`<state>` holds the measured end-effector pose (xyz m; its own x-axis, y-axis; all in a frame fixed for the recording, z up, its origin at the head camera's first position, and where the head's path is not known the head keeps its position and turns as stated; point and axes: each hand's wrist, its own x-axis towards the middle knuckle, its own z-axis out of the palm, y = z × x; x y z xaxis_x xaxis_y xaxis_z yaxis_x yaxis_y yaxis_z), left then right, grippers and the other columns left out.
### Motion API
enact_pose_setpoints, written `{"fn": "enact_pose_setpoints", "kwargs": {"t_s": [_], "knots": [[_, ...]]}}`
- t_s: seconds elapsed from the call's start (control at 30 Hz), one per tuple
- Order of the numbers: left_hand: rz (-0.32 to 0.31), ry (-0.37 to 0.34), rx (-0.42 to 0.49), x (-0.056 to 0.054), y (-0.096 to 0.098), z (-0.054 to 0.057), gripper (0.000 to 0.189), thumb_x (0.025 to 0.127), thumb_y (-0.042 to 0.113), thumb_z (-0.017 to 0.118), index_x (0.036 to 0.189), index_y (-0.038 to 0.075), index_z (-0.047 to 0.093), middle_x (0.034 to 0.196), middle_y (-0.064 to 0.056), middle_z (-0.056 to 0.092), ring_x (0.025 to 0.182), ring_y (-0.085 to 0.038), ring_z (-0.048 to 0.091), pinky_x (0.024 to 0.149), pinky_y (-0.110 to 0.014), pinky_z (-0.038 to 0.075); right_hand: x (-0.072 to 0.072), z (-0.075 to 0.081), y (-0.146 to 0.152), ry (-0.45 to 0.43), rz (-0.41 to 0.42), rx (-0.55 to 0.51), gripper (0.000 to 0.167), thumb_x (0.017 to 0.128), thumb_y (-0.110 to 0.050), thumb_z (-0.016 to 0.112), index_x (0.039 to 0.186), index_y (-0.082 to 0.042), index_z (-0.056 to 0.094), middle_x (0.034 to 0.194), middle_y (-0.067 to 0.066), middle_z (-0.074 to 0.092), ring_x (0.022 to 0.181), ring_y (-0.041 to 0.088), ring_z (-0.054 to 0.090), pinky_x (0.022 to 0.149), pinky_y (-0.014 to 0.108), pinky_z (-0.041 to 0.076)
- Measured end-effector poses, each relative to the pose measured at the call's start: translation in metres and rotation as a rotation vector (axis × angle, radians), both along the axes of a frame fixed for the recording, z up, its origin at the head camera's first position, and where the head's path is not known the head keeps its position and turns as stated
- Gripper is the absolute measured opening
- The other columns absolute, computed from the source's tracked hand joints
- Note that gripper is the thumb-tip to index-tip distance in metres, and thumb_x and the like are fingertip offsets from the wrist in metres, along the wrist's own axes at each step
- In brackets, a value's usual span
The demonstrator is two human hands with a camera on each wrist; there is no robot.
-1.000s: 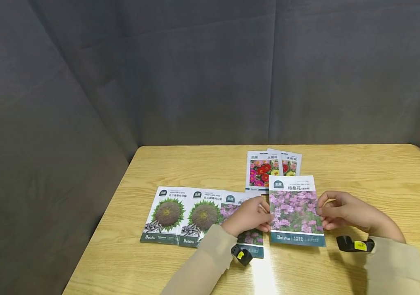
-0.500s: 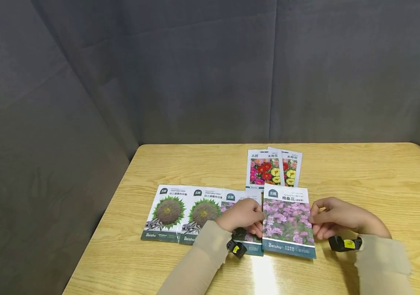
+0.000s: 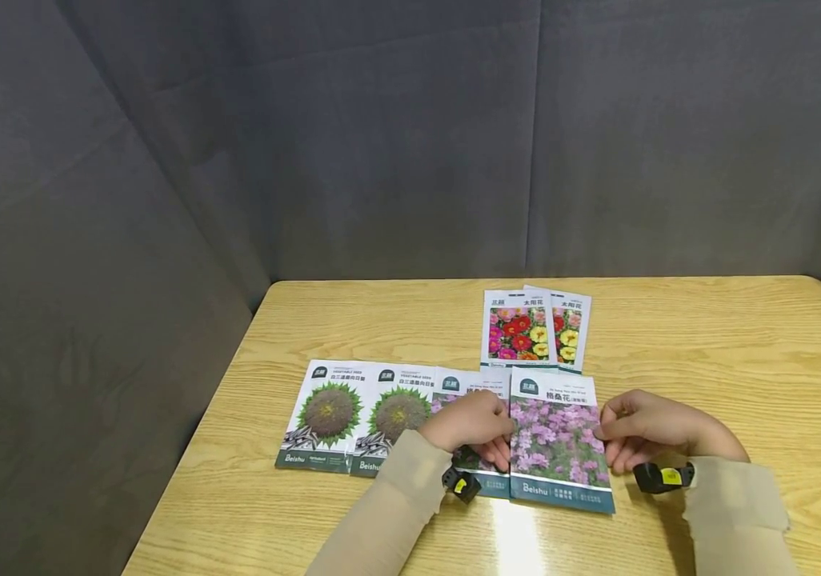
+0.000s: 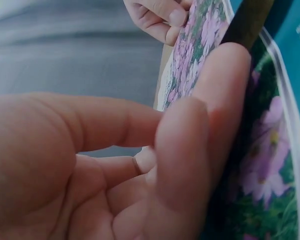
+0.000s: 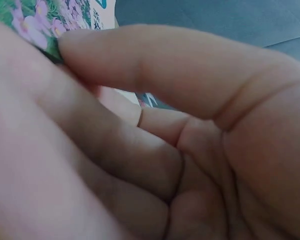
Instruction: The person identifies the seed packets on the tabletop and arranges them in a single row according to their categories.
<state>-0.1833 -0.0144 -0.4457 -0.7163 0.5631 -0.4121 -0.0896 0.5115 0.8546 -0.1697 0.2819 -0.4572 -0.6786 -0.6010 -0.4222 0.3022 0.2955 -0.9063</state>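
Change over the last second: the pink packet [image 3: 558,440] has come down and leftward, toward the near side of the table [image 3: 763,376]. Its left edge now meets the right edge of the twin packet [image 3: 493,483]; touching or slightly overlapping, cannot tell which. The sunflower packets [image 3: 328,416] and the red packets [image 3: 518,330] have kept their places.

Reading: the pink packet now stands as the right-hand end of a row of four, face up, its top edge near the foot of the front red packet. It sits a little askew, the bottom edge running lower toward the right, so I judge the placing nearly done but not squared. Whether it lies fully flat, I cannot tell.

Hands: both grasp the pink packet, one per side. The left hand [image 3: 471,424] pinches the left edge, its back uppermost over the twin packet; in its wrist view the fingertips partly hide the contact. The right hand [image 3: 662,424] pinches the right edge, thumb over the front, the other fingers curled beside and below, wrist bent inward from the right.
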Motion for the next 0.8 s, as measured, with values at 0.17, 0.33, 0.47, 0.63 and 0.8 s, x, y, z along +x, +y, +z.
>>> {"fn": "enact_pose_setpoints", "kwargs": {"t_s": [0.17, 0.33, 0.47, 0.63, 0.8], "knots": [[-0.007, 0.041, -0.041, 0.0011, 0.0017, -0.0022, 0.03, 0.102, 0.006, 0.052, 0.075, 0.0, 0.062, 0.062, -0.012, 0.068, 0.046, -0.015, 0.065, 0.047, -0.025, 0.054, 0.0, -0.0005, -0.0015, 0.011, 0.003, 0.008, 0.022, 0.104, -0.012, 0.053, 0.086, 0.0, 0.058, 0.075, 0.01, 0.072, 0.064, 0.015, 0.072, 0.058, 0.024, 0.058], [-0.002, 0.059, -0.063, 0.0023, 0.003, -0.0025, 0.031, 0.103, 0.006, 0.052, 0.074, 0.0, 0.062, 0.061, -0.011, 0.068, 0.044, -0.014, 0.063, 0.047, -0.025, 0.054, -0.0005, -0.0015, -0.0035, 0.011, -0.009, 0.04, 0.024, 0.104, -0.013, 0.054, 0.084, -0.001, 0.057, 0.072, 0.009, 0.072, 0.061, 0.013, 0.072, 0.056, 0.023, 0.057], [0.002, 0.085, -0.092, 0.003, 0.0042, -0.0024, 0.031, 0.104, 0.008, 0.052, 0.075, 0.0, 0.061, 0.06, -0.01, 0.068, 0.042, -0.013, 0.062, 0.047, -0.025, 0.053, -0.0002, -0.0012, -0.0042, 0.015, -0.02, 0.055, 0.025, 0.104, -0.015, 0.055, 0.082, -0.002, 0.057, 0.071, 0.009, 0.072, 0.06, 0.012, 0.071, 0.055, 0.023, 0.057], [0.038, 0.103, -0.123, 0.0054, 0.0061, -0.0029, 0.031, 0.104, 0.008, 0.051, 0.074, 0.0, 0.059, 0.059, -0.011, 0.067, 0.039, -0.014, 0.059, 0.048, -0.027, 0.055, 0.0, -0.0011, -0.0056, 0.011, -0.032, 0.071, 0.026, 0.104, -0.016, 0.055, 0.082, -0.003, 0.056, 0.07, 0.009, 0.072, 0.058, 0.012, 0.071, 0.052, 0.021, 0.055], [0.057, 0.112, -0.142, 0.0075, 0.0071, -0.0036, 0.031, 0.104, 0.008, 0.051, 0.075, 0.0, 0.059, 0.058, -0.011, 0.066, 0.038, -0.013, 0.057, 0.047, -0.027, 0.055, 0.0008, -0.0012, -0.0072, 0.016, -0.047, 0.09, 0.028, 0.104, -0.017, 0.056, 0.08, -0.003, 0.057, 0.07, 0.011, 0.073, 0.058, 0.013, 0.071, 0.05, 0.02, 0.053]]}}
